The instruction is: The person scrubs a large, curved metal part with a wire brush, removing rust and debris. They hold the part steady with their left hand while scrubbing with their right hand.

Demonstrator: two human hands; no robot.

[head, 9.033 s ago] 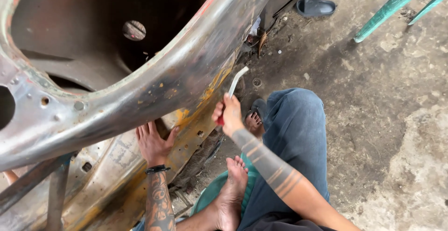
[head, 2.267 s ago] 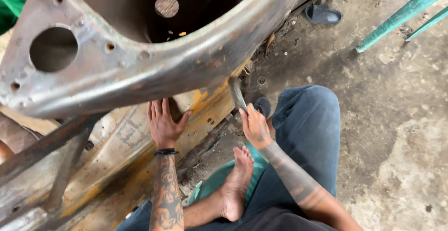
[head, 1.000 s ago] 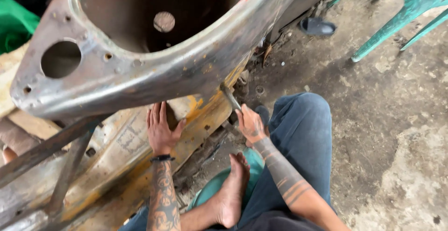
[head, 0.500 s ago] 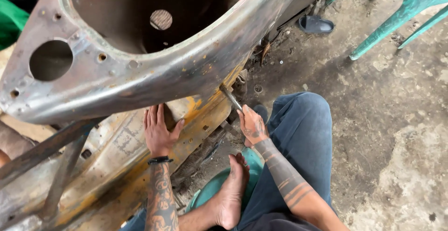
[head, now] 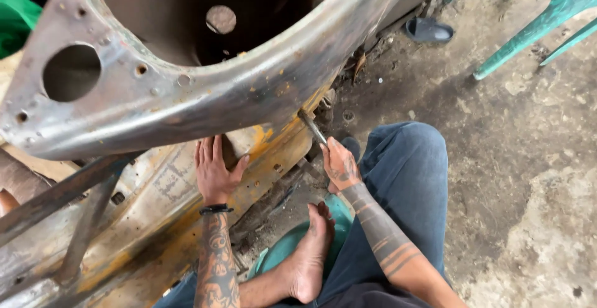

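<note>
A large bare-metal vehicle body panel [head: 205, 100], scorched and stripped, curves across the upper left. Below it runs a flatter sill section [head: 168, 190] with yellow primer and rust. My left hand [head: 214, 170] lies flat on that sill, fingers spread, just under the curved edge. My right hand [head: 340, 164] grips a narrow metal scraper [head: 311, 126], its tip pressed where the curved panel meets the yellow sill. I sit low, one bare foot [head: 311, 255] on a green seat.
Steel bars [head: 68, 202] cross under the panel at lower left. A dark sandal [head: 428, 30] lies on the stained concrete floor at the back. Teal plastic chair legs [head: 528, 31] stand at the upper right. Debris collects along the panel's base.
The scraper went from raised clear of the metal to its tip set against the panel seam. In the last second it barely shifts. My left hand stays flat on the sill.
</note>
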